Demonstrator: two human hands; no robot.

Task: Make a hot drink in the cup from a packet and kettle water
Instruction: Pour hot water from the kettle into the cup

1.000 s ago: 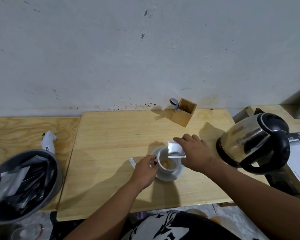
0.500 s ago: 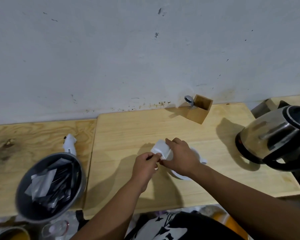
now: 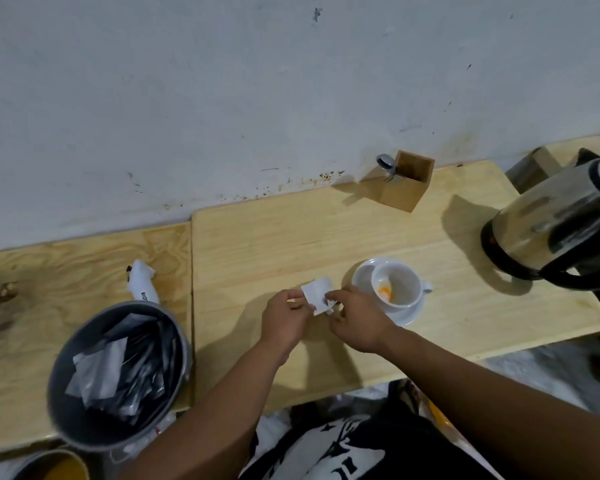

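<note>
A white cup (image 3: 400, 285) stands on a white saucer (image 3: 362, 277) on the light wooden table (image 3: 291, 237), with orange powder at its bottom. Left of the cup, my left hand (image 3: 283, 318) and my right hand (image 3: 357, 318) both pinch a small silvery-white packet (image 3: 316, 293), held just above the table. A steel kettle (image 3: 551, 230) with a black handle stands at the right edge.
A grey bin (image 3: 66, 403) lined with black plastic holds used packets at the lower left. A white wrapper (image 3: 141, 280) lies behind it. A wooden holder (image 3: 407, 183) with cutlery (image 3: 386, 162) sits by the wall. An orange-filled cup (image 3: 54, 467) shows at the bottom left.
My hands moved the packet off the cup to its left, leaving the cup and its orange powder uncovered. The view has swung left.
</note>
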